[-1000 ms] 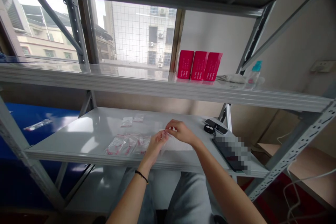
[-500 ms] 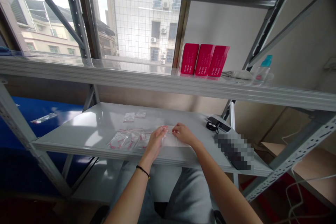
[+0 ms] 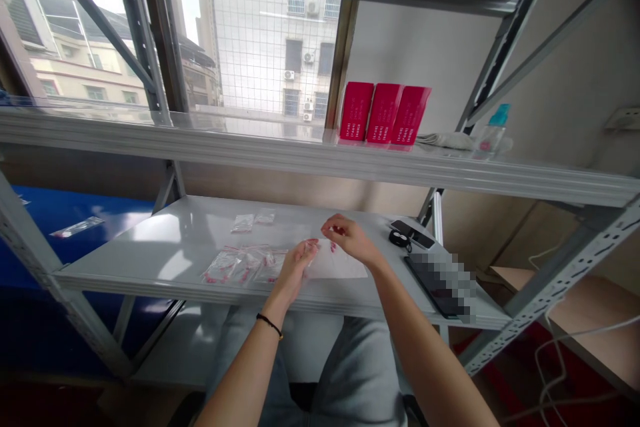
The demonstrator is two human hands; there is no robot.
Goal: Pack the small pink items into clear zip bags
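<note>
My left hand point(image 3: 295, 270) rests at the edge of a white sheet point(image 3: 336, 263) on the grey metal shelf point(image 3: 150, 257), its fingertips close together. My right hand point(image 3: 351, 240) is raised over the sheet's far edge, with a speck of red near its fingertips. Whatever either hand pinches is too small to tell. Just left of my left hand lies a heap of small clear zip bags with red marks point(image 3: 244, 265). Two more clear bags point(image 3: 253, 220) lie farther back. A black phone point(image 3: 413, 234) and a small black pouch point(image 3: 399, 238) sit to the right.
A dark tablet point(image 3: 437, 287) lies at the shelf's right edge. Overhead, a shelf holds three red boxes point(image 3: 384, 113), a folded cloth point(image 3: 445, 141) and a plastic bottle with a teal cap point(image 3: 493, 132). Steel uprights frame the shelf; a blue surface point(image 3: 75, 227) lies left.
My right hand has lifted and moved away from my left hand, showing more of the white sheet. My left hand has barely moved. The view has shifted slightly.
</note>
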